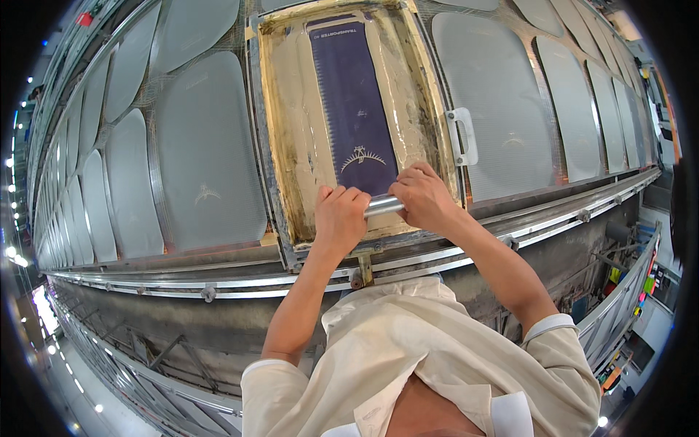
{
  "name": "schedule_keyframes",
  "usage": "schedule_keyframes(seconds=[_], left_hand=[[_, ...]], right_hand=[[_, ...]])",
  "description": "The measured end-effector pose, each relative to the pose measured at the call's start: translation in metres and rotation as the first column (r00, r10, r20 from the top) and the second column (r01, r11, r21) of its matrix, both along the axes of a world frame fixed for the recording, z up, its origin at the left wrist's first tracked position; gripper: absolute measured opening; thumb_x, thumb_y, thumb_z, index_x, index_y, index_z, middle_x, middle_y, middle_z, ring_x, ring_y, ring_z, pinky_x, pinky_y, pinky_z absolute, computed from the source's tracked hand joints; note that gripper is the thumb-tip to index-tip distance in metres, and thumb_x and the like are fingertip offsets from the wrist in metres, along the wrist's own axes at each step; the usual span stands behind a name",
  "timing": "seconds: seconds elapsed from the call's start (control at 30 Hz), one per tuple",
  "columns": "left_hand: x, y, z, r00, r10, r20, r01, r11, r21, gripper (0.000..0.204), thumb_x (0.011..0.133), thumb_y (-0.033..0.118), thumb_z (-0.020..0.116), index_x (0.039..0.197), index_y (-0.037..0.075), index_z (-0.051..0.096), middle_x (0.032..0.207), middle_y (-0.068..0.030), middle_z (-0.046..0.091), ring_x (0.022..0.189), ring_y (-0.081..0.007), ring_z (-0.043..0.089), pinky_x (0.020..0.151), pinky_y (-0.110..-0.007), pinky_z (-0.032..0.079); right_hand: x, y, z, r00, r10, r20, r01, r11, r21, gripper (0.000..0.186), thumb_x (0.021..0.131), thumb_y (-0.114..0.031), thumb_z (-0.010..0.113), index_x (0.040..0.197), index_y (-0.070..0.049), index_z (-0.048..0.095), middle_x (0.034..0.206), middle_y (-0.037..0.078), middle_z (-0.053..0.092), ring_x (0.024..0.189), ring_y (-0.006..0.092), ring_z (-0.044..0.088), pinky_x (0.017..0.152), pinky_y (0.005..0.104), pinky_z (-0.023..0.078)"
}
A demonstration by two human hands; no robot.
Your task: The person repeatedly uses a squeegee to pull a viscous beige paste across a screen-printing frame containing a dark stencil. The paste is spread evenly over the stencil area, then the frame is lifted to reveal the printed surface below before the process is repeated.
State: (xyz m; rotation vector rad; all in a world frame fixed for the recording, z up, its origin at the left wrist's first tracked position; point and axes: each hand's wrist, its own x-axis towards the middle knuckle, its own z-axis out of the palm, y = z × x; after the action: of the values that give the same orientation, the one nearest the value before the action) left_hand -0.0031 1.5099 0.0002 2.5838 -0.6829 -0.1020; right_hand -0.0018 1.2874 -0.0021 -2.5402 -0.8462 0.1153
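- Far left, smooth grey rounded panels (211, 153) lay on a mesh-textured tabletop (154, 144).
- A worn, rectangular, yellowish frame (274, 131) surrounded a flat purple panel (353, 102).
- The left grip (341, 218) curled round one end of a shiny cylindrical metal bar (384, 206).
- The bar lay crosswise between both grips, over the purple panel's near end.
- The right grip (424, 195) wrapped its other end.
- Rightmost, a white handle (466, 137) edged the frame.

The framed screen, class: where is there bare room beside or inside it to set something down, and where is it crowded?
Bare: the far part of the purple strip, between the pale bands; the grey panel just left of the frame. Crowded: its near end, where the left hand and right hand grip the metal bar.
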Motion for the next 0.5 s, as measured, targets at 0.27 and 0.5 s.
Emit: schedule_keyframes(seconds=[0.27, 0.5], left_hand=[[0.171, 0.0, 0.007, 0.999, -0.035, -0.025, 0.038, 0.99, 0.138, 0.018, 0.072, 0.012, 0.077, 0.09, 0.01, 0.074, 0.083, -0.0121, 0.071, 0.085, -0.0326, 0.067, 0.078, -0.046, 0.047], [0.392, -0.004, 0.018, 0.998, 0.012, 0.063, -0.027, 0.968, 0.248, 0.034, 0.073, 0.025, 0.084, 0.103, 0.011, 0.075, 0.089, -0.0158, 0.073, 0.09, -0.0368, 0.069, 0.082, -0.045, 0.053]], right_hand=[[0.169, 0.003, 0.006, 0.986, -0.123, -0.115, 0.108, 0.986, -0.13, 0.02, 0.077, -0.023, 0.08, 0.086, -0.01, 0.068, 0.081, 0.013, 0.069, 0.086, 0.036, 0.067, 0.079, 0.0476, 0.052], [0.398, 0.008, 0.014, 0.966, -0.186, -0.181, 0.151, 0.97, -0.19, 0.024, 0.08, -0.023, 0.081, 0.097, -0.008, 0.073, 0.089, 0.014, 0.074, 0.085, 0.0312, 0.071, 0.077, 0.0433, 0.056]])
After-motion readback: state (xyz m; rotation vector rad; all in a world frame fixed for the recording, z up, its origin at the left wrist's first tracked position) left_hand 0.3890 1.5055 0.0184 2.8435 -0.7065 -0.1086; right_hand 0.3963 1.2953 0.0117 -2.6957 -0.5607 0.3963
